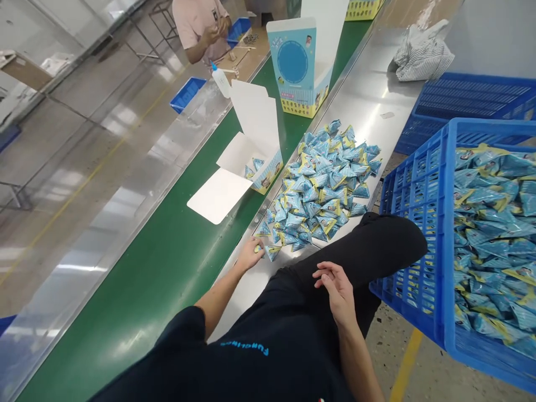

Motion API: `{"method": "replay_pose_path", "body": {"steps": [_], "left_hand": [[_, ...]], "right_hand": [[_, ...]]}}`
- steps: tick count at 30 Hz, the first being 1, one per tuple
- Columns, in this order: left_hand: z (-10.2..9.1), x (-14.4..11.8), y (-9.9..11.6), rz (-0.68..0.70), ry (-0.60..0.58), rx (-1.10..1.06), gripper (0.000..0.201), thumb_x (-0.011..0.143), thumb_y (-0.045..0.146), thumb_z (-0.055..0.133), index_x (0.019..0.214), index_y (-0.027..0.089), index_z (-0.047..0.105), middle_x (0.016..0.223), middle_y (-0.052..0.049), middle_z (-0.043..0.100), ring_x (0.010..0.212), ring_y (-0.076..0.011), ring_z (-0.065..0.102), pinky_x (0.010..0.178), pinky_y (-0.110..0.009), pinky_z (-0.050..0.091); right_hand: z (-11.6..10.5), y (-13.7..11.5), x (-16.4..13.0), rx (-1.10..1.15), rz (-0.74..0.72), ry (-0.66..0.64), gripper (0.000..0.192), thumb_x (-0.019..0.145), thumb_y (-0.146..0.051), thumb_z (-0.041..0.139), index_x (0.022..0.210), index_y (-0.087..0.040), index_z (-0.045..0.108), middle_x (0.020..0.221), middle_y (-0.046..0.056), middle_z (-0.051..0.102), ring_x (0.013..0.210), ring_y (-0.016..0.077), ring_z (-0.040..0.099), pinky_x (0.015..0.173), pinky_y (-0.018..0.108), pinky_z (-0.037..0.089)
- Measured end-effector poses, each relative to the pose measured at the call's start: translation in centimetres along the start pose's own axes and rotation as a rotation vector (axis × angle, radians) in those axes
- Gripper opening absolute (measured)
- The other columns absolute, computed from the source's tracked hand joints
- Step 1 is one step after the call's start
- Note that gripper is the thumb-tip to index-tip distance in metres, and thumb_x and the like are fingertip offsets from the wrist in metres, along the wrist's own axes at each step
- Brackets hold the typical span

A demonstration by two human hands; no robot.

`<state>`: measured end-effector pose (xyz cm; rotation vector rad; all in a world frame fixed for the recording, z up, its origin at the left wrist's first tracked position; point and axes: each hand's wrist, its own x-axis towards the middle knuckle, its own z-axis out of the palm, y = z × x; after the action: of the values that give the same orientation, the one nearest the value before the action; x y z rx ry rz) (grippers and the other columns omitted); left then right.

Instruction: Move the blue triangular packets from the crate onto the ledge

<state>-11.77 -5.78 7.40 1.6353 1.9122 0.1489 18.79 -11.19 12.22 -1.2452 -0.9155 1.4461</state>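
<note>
Your right hand (pixel 337 287) hangs above your thigh (pixel 355 243), its fingers loosely bent and parted, with nothing in them. To its right stands the crate (pixel 446 223), filled with more packets.

Your left hand (pixel 249 255) is at the near edge of the steel table (pixel 362 106), fingers curled down and closed on a packet (pixel 258 248). Only a little blue and yellow shows past the fingertips, so you cannot tell which way this packet points or how its long axis runs. A loose packet (pixel 272 253) lies just right of those fingers, one corner toward the pile (pixel 322 184); it is too stubby for a long axis to be sure of. The pile spreads ahead and to the right, its corners pointing every way. Your left hand is clearly the nearer to its close end.

Ahead of your left hand, and a little right, the open box (pixel 270 174) sits on the green belt (pixel 146 268), well apart from your fingers. Its printed side runs along the belt's edge, slanting away to the right; two white flaps spread left and toward you, and a tall panel rises behind. A few packets lie inside.

Farther off stand a bottle (pixel 221 82) and a second box (pixel 293 61), then a co-worker (pixel 199 28).
</note>
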Motion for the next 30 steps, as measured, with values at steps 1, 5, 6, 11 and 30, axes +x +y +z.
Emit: {"method": "replay_pose_path", "body": {"steps": [1,5,6,11,30], "left_hand": [[0.8,-0.5,0.0,-0.105,-0.016,0.060,0.020,0.090,0.039,0.065,0.094,0.021,0.071,0.104,-0.009,0.069,0.102,-0.0273,0.070,0.094,-0.038,0.055],[3.0,-0.7,1.0,-0.288,-0.207,0.311,0.066,0.089,0.060,0.070,0.146,0.027,0.060,0.126,-0.014,0.068,0.108,-0.0344,0.072,0.090,-0.041,0.055],[3.3,-0.6,1.2,-0.273,-0.262,0.356,0.067,0.091,0.059,0.069,0.150,0.030,0.056,0.129,-0.015,0.066,0.110,-0.0346,0.072,0.090,-0.041,0.055],[3.9,-0.3,1.1,-0.207,-0.298,0.412,0.049,0.100,0.047,0.057,0.146,0.030,0.061,0.137,-0.015,0.059,0.115,-0.0324,0.071,0.092,-0.040,0.056],[-11.9,6.4,-2.2,0.295,0.710,-0.032,0.041,0.083,0.049,0.074,0.112,0.020,0.074,0.108,-0.010,0.060,0.103,-0.0276,0.065,0.093,-0.043,0.058]], "right_hand": [[-0.2,0.0,0.0,0.002,0.009,-0.012,0.030,0.099,-0.050,0.070,0.112,-0.023,0.070,0.104,0.009,0.072,0.080,0.0231,0.070,0.061,0.035,0.061],[-0.7,0.0,0.2,0.020,0.044,-0.061,0.029,0.098,-0.049,0.071,0.111,-0.023,0.070,0.098,0.008,0.072,0.069,0.0192,0.066,0.060,0.034,0.059],[-0.7,0.0,0.2,0.024,0.048,-0.065,0.030,0.098,-0.049,0.072,0.110,-0.022,0.070,0.098,0.008,0.072,0.068,0.0187,0.066,0.060,0.034,0.059],[-0.4,0.2,0.2,0.050,0.037,-0.035,0.030,0.098,-0.049,0.072,0.110,-0.022,0.070,0.100,0.009,0.072,0.070,0.0197,0.067,0.058,0.033,0.058],[-0.4,0.2,0.7,0.100,0.098,-0.054,0.036,0.092,-0.054,0.077,0.108,-0.022,0.073,0.098,0.009,0.072,0.070,0.0191,0.066,0.060,0.032,0.059]]}}
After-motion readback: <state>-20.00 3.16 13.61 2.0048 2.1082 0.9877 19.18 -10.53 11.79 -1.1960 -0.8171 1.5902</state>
